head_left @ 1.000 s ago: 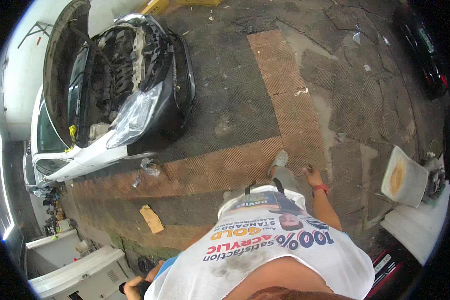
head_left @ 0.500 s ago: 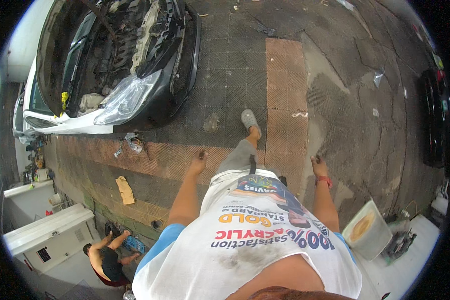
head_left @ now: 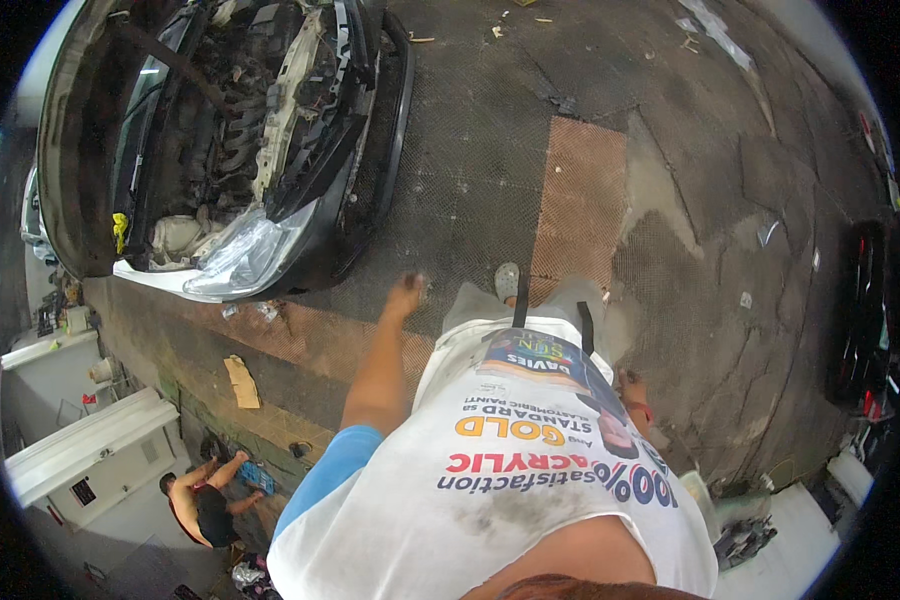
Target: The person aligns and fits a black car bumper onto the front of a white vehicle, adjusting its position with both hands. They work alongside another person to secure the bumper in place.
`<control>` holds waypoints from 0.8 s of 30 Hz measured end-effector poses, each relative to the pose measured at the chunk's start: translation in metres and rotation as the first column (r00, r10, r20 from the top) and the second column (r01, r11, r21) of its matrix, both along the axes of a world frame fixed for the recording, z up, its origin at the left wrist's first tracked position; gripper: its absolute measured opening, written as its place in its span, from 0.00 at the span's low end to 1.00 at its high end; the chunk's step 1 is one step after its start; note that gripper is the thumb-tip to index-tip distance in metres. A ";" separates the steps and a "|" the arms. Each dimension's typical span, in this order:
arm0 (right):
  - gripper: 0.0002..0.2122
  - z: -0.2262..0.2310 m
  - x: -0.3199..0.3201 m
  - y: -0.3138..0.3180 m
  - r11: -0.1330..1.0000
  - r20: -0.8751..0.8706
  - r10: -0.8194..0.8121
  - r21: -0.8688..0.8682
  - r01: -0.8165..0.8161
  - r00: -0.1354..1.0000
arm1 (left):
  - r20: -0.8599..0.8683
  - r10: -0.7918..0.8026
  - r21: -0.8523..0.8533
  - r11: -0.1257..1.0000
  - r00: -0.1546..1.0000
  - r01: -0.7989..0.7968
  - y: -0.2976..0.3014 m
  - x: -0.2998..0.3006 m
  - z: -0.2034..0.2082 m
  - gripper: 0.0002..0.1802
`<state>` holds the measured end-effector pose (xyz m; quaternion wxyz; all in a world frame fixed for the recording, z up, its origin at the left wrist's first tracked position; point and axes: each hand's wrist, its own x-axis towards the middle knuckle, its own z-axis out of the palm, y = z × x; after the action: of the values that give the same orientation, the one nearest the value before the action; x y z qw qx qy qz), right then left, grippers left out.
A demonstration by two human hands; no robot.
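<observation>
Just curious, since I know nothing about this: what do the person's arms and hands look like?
The left hand and right hand are gloveless. A red band sits at the right wrist. The left arm has a light-blue short sleeve on a white printed shirt; the right sleeve is hidden.

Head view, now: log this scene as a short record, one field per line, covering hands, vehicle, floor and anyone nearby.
Left: bare left hand ahead of the body, nothing visible in it
Right: bare right hand close beside the white printed shirt; contents unclear
Vehicle: white car with black front bumper, hood raised, engine bay exposed
Floor: dark and reddish-brown textured floor tiles
On floor: flat, tan, irregular piece, material unclear
Nearby: another person, low down at lower left
</observation>
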<state>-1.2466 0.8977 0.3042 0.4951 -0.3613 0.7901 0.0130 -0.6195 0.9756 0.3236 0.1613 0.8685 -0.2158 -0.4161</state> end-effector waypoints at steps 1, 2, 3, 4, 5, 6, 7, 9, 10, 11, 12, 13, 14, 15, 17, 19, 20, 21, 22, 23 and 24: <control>0.31 0.013 0.001 -0.017 0.998 -0.043 0.060 0.020 -0.059 0.997 | 0.068 -0.017 -0.034 0.999 0.998 0.019 -0.043 0.004 0.033 0.35; 0.32 0.023 0.013 -0.039 0.989 -0.062 0.146 0.050 -0.143 0.987 | 0.079 0.023 -0.087 0.996 0.997 -0.016 -0.063 0.019 0.043 0.35; 0.32 0.032 0.021 -0.060 0.973 -0.088 0.225 0.079 -0.219 0.970 | 0.080 0.057 -0.141 0.989 0.995 -0.045 -0.080 0.034 0.048 0.35; 0.33 0.034 0.025 -0.084 0.948 -0.119 0.311 0.103 -0.300 0.943 | 0.075 0.090 -0.197 0.978 0.993 -0.074 -0.094 0.042 0.050 0.35; 0.34 0.023 0.018 -0.109 0.919 -0.155 0.391 0.123 -0.375 0.907 | 0.056 0.134 -0.182 0.976 0.989 -0.122 -0.109 0.044 0.047 0.35; 0.36 0.009 0.014 -0.137 0.883 -0.189 0.468 0.145 -0.447 0.863 | 0.038 0.179 -0.167 0.971 0.983 -0.171 -0.123 0.045 0.042 0.36; 0.35 -0.006 0.012 -0.167 0.896 -0.202 0.445 0.109 -0.431 0.873 | 0.021 0.220 -0.152 0.965 0.975 -0.215 -0.136 0.047 0.036 0.36; 0.34 -0.033 0.026 -0.237 0.905 -0.189 0.423 0.040 -0.423 0.886 | 0.042 0.207 -0.084 0.976 0.978 -0.203 -0.116 0.057 0.000 0.38; 0.35 -0.027 0.047 -0.278 0.879 -0.200 0.474 0.052 -0.474 0.858 | 0.065 0.199 -0.039 0.980 0.978 -0.197 -0.100 0.055 -0.018 0.39; 0.36 -0.020 0.072 -0.318 0.851 -0.213 0.523 0.072 -0.521 0.825 | 0.083 0.229 0.106 0.966 0.970 -0.237 -0.080 0.042 -0.033 0.40; 0.35 -0.017 0.078 -0.364 0.896 -0.109 0.444 0.036 -0.443 0.889 | 0.059 0.232 0.228 0.944 0.971 -0.239 -0.080 0.020 -0.053 0.41; 0.35 -0.022 0.080 -0.413 0.932 0.003 0.363 0.000 -0.363 0.932 | -0.079 0.280 0.239 0.937 0.957 -0.255 -0.084 -0.003 -0.058 0.41; 0.33 -0.030 0.109 -0.450 0.914 0.012 0.400 -0.071 -0.398 0.916 | -0.044 0.238 0.211 0.951 0.970 -0.224 -0.049 -0.020 -0.065 0.40; 0.31 -0.036 0.135 -0.487 0.896 0.012 0.424 -0.147 -0.418 0.905 | -0.015 0.184 0.182 0.967 0.983 -0.178 -0.037 -0.026 -0.075 0.39; 0.31 -0.048 0.144 -0.585 0.668 -0.193 0.625 -0.368 -0.646 0.756 | -0.119 0.196 0.110 0.977 0.973 -0.183 -0.078 -0.039 -0.083 0.37; 0.31 -0.022 0.184 -0.659 0.718 -0.168 0.617 -0.280 -0.638 0.769 | -0.121 0.348 0.122 0.935 0.930 -0.334 -0.115 -0.067 -0.059 0.37; 0.32 -0.022 0.201 -0.688 0.707 -0.173 0.618 -0.305 -0.638 0.767 | -0.146 0.339 0.137 0.937 0.929 -0.320 -0.130 -0.062 -0.047 0.38; 0.32 -0.024 0.217 -0.717 0.696 -0.173 0.617 -0.337 -0.635 0.768 | -0.163 0.329 0.146 0.940 0.930 -0.307 -0.139 -0.054 -0.039 0.38; 0.32 -0.026 0.238 -0.740 0.672 -0.181 0.641 -0.338 -0.659 0.746 | -0.180 0.322 0.159 0.942 0.930 -0.295 -0.144 -0.048 -0.031 0.39; 0.32 -0.023 0.261 -0.763 0.649 -0.189 0.662 -0.340 -0.680 0.726 | -0.141 0.438 0.127 0.897 0.888 -0.422 -0.152 -0.041 -0.025 0.40; 0.32 -0.019 0.281 -0.782 0.628 -0.198 0.678 -0.343 -0.698 0.707 | -0.106 0.544 0.087 0.839 0.832 -0.537 -0.160 -0.031 -0.019 0.41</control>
<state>-0.9656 0.1155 0.2852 0.3494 -0.7265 0.5895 0.0509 -0.6510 0.8161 0.3051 0.2622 0.8700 0.0603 -0.4132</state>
